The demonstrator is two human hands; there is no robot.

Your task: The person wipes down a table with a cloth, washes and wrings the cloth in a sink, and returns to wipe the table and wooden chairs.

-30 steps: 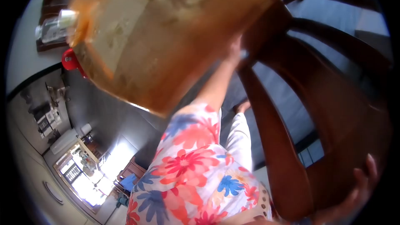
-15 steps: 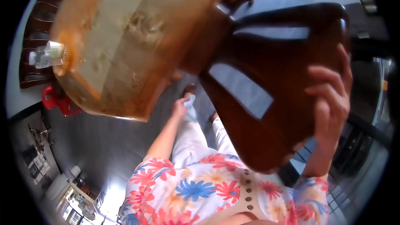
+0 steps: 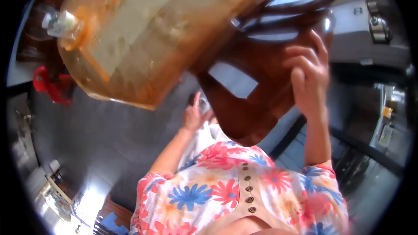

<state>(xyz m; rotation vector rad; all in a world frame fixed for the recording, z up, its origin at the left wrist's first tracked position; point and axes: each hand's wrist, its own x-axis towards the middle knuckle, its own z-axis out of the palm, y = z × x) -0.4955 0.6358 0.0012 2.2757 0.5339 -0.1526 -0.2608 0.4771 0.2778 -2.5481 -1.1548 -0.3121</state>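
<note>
My right hand (image 3: 307, 69) is on the top edge of a dark brown wooden chair (image 3: 261, 78), its fingers curled over the glossy slatted back. Lower and to the left, my left hand (image 3: 193, 115) hangs in front of my light trousers, index finger extended and thumb apart. A pale cloth (image 3: 203, 104) shows in part between them, blurred. The chair back stands against the edge of a wooden table (image 3: 170, 30) with a shiny top. Its seat is mostly hidden.
A clear bottle or jar with a pale cap (image 3: 61, 24) is at the table's far left. Beyond it stand a red plastic stool or chair (image 3: 50, 85) and dark chairs (image 3: 32, 39). Blue fabric (image 3: 114, 223) lies at lower left; a cabinet with a stove (image 3: 378, 21) is upper right.
The chair and my right hand have shifted up and left in view. My left hand has risen slightly, its fingers more extended, with less of the cloth showing. The view has tilted.
</note>
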